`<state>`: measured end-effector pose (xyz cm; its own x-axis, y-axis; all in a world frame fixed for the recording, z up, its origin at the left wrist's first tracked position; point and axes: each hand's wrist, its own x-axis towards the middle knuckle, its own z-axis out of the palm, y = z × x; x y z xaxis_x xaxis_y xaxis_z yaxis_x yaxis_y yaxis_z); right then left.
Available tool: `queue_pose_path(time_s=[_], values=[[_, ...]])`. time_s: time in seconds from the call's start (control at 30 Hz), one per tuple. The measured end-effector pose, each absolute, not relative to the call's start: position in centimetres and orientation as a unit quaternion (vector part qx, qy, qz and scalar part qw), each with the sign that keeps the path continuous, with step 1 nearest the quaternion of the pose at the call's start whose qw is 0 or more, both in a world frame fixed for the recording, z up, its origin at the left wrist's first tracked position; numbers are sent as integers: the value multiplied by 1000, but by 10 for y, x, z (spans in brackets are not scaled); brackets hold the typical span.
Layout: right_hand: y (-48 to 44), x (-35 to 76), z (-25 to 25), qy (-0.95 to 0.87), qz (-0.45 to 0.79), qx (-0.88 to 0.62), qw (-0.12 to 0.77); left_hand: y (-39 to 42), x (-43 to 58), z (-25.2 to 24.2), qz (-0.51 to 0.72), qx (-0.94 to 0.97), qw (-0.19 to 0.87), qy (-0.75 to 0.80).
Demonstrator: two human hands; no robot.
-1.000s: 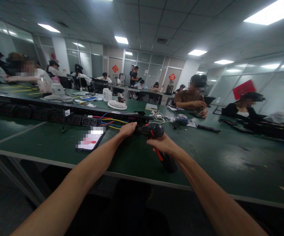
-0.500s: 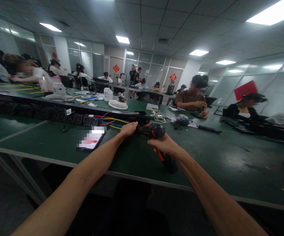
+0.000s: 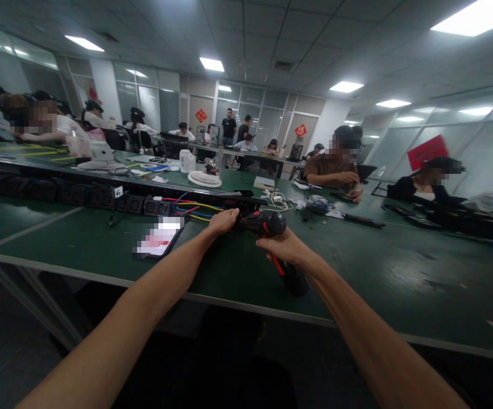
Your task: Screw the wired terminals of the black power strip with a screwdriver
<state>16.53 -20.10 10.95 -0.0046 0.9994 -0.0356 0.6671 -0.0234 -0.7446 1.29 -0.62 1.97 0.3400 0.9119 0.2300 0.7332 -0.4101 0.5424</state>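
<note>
My right hand (image 3: 286, 244) is wrapped round the handle of a black and red cordless drill (image 3: 267, 223), whose nose points left. Close to that nose, my left hand (image 3: 224, 221) is closed at the right end of a long black power strip (image 3: 139, 203). A dark part lies by its fingertips, but what they pinch is hidden. Red, yellow and blue wires (image 3: 201, 211) run out in the open between the strip's sockets and my left hand. The drill's tip and whatever it touches are too dark to make out.
A phone (image 3: 160, 238) lies left of my left forearm. Behind the strip are a white fan grille (image 3: 204, 179), a white cable (image 3: 278, 200) and loose parts. A black tool (image 3: 363, 221) lies to the right. Co-workers sit across the green table (image 3: 382, 284).
Both hands and the drill stay almost where they were. The camera view has shifted slightly. In the background, a standing person has turned more toward the camera.
</note>
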Motion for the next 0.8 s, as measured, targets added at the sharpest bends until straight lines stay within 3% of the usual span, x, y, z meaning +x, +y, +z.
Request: queue_pose_path(time_s=[0.8], values=[[-198, 168, 105, -653, 298, -636, 282, -12, 12, 24, 245, 810, 155, 510]])
